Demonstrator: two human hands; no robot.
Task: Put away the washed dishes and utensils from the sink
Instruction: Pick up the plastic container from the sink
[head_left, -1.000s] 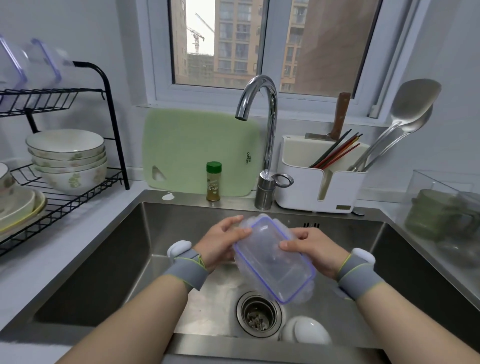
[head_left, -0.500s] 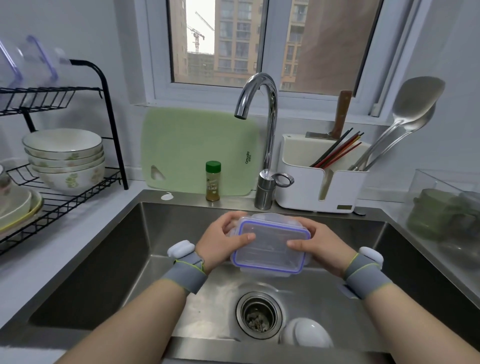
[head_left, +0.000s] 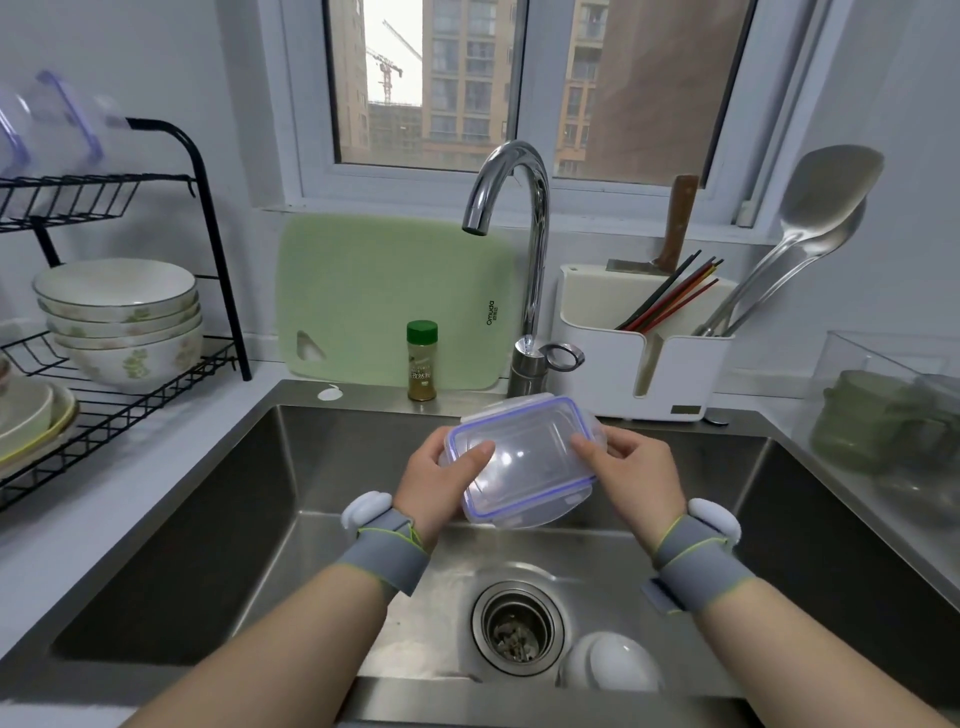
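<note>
A clear plastic food container (head_left: 522, 460) with a purple-rimmed lid is held above the steel sink (head_left: 171, 525). My left hand (head_left: 441, 480) grips its left side with the thumb on the lid. My right hand (head_left: 631, 470) grips its right side. The container is tilted, lid facing me. A white bowl (head_left: 610, 662) lies upside down in the sink basin, right of the drain (head_left: 517, 629).
A black dish rack (head_left: 218, 270) at the left holds stacked bowls (head_left: 122, 322), plates and clear containers on top. Behind the sink stand a faucet (head_left: 519, 218), a green cutting board (head_left: 384, 291), a spice bottle (head_left: 422, 361) and a white utensil holder (head_left: 644, 358). A clear bin with green cups (head_left: 883, 415) sits at the right.
Both hands raised the container and turned it, so its lid went from slanting down to the right, through level, to tilted toward me.
</note>
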